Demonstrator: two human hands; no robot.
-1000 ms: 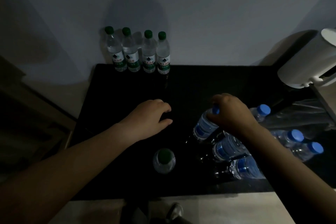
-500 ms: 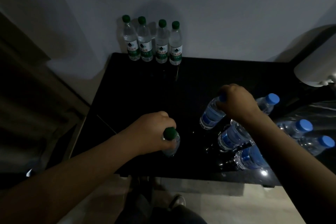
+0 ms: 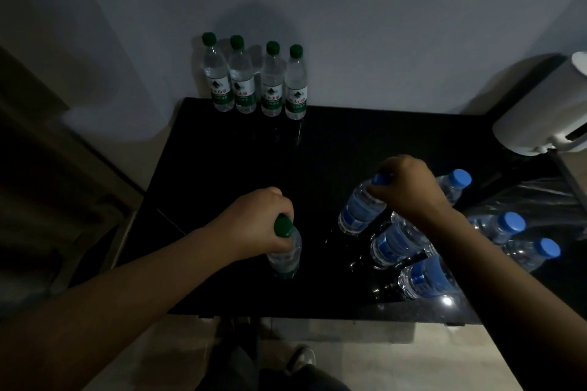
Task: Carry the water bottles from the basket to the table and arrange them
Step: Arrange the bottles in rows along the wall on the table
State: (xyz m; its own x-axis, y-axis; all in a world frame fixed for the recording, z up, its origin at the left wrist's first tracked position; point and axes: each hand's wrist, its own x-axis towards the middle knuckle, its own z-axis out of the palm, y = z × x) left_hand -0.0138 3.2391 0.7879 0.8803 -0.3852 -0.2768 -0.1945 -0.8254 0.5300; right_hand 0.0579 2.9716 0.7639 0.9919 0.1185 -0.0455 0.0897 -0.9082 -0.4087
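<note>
A: Where's the green-capped bottle?
B: Near the front edge of the black table, left of centre. Upright, cap up. Can't tell if the base touches the top or sits just off it.
A: Left hand?
B: On that bottle. Fingers curled tight round the neck, just under the cap. Nothing else in it.
A: Right hand?
B: Closed over the top of a blue-capped bottle. Fingers wrap the neck and cap, and a bit of blue shows at the knuckles. The base is down at the table top, right of centre.
A: Are the held bottles touching?
B: No, there's bare table between them.
A: Other stock?
B: Four green-capped bottles in a row at the far edge against the wall. They're upright, side by side, labels facing us. Two blue-labelled bottles sit just beside the held blue one, toward the front, partly under the right forearm. A lone blue-capped bottle is just behind the right hand. A pair of blue-capped bottles is at the right edge, by crumpled clear plastic wrap.
A: Anything else?
B: White cylindrical appliance at the far right corner. Shoe on the floor below the front edge. The room's dim, so the label text is unreadable.
</note>
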